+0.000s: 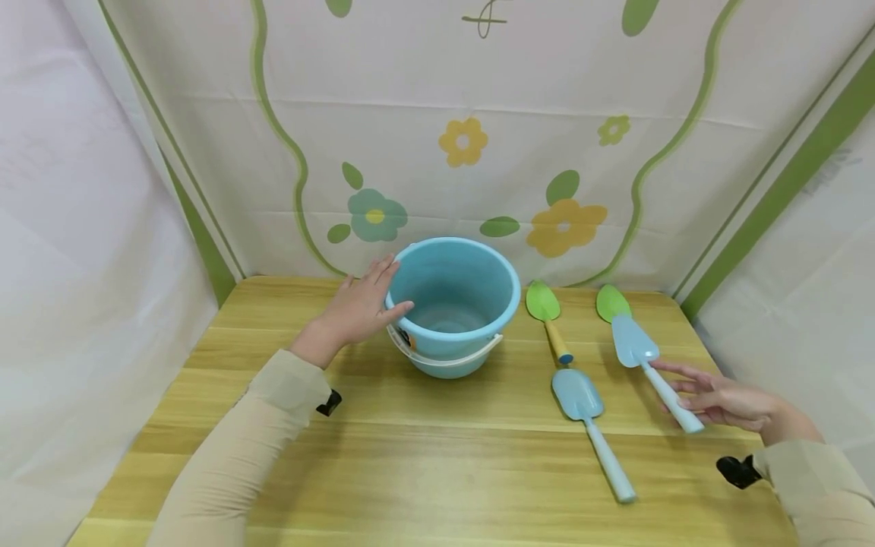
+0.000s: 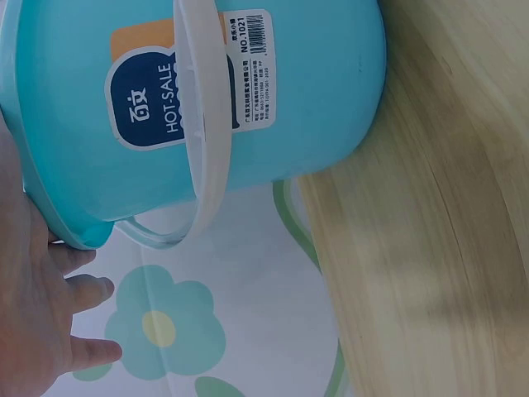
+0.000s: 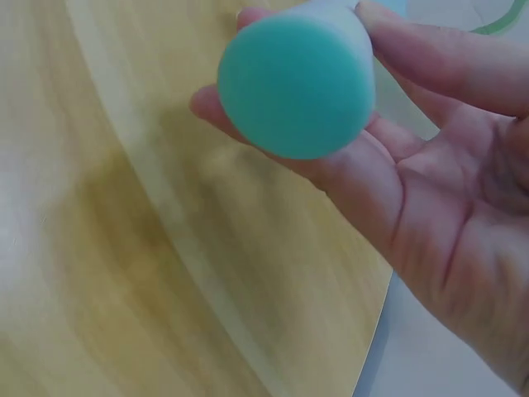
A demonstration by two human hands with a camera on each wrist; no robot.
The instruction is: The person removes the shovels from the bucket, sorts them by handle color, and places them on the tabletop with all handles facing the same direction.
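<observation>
**Bucket steadied, trowel in hand**

While the left hand [image 1: 358,308] lies flat against the rim of the smooth blue plastic bucket [image 1: 454,304] at centre frame, fingers straight, the right hand [image 1: 724,399] at lower right curls fingers and thumb round the round handle of a pale blue trowel [image 1: 652,365]. Between them on the wood-grain table [image 1: 437,456] lie a blue scoop [image 1: 591,425] and a green-bladed trowel [image 1: 547,315].
</observation>
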